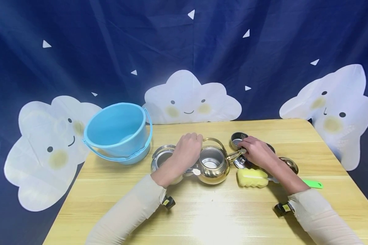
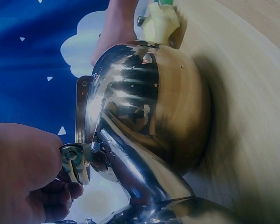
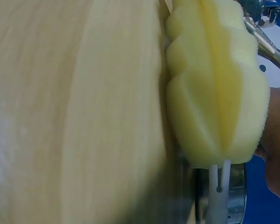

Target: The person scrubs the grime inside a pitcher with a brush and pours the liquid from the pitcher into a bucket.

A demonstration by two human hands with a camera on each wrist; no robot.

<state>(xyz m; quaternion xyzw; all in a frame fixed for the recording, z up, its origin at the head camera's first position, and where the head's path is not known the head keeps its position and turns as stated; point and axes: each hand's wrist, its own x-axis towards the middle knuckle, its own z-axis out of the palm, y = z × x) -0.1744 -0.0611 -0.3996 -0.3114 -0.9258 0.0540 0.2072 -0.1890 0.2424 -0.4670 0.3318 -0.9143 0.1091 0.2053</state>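
Observation:
A gold kettle (image 1: 213,168) stands lidless in mid-table, its spout pointing right. My left hand (image 1: 188,147) grips the raised arched handle (image 1: 216,139) of this kettle; in the left wrist view the curled fingers (image 2: 56,200) show beside a metal hinge. Just left, partly behind my left forearm, is a silver kettle (image 1: 159,160), its spout (image 2: 135,163) crossing in front of the gold one. My right hand (image 1: 257,149) has its fingertips at the gold spout's tip and the rim of a small metal cup (image 1: 236,136); I cannot tell which it holds.
A blue bucket (image 1: 119,132) stands at the back left, its handle hanging down in front. Below my right hand lie a silver lid (image 1: 242,162) and a yellow sponge brush (image 1: 253,177) with a green handle end (image 1: 313,184). A gold lid (image 1: 289,164) sits behind my right forearm.

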